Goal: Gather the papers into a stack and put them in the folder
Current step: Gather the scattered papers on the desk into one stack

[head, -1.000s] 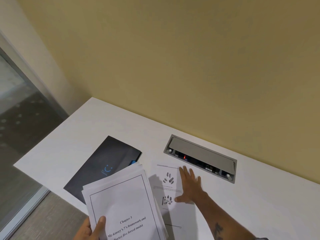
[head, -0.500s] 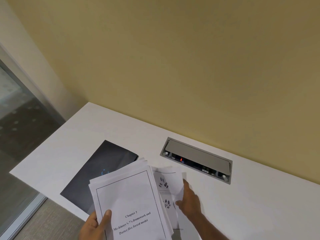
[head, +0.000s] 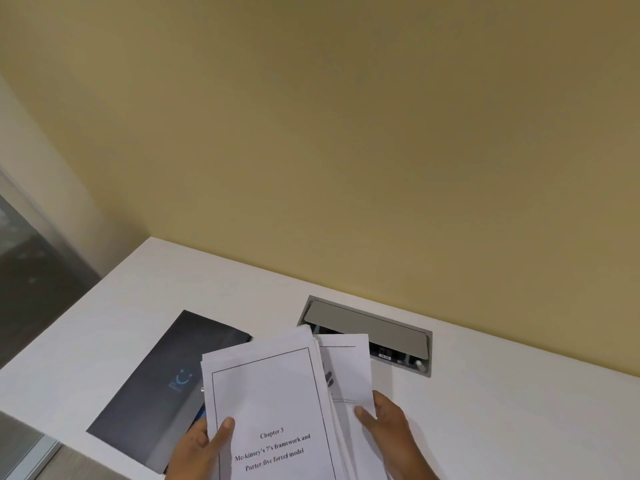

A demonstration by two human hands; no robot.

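The step in hand looked like the last of the gathering. The left hand held the stack above the near edge of the counter, its thumb pressed on the front page headed "Chapter 3" and its fingers hidden behind the sheets. The right hand pinched a loose sheet just right of the stack, thumb on the printed face, the other fingers behind it; the sheet's left edge was tucked under the stack's right side. The edges were uneven, with several sheets fanned out along the right.

The folder, dark and closed, lay flat on the counter just left of the stack, its near right part covered by the papers. A grey cable box sat in the counter behind the stack, near the wall.

No other loose papers showed on the counter. The next move likely called for sliding the sheet fully in, squaring the edges, then freeing a hand to open the folder.
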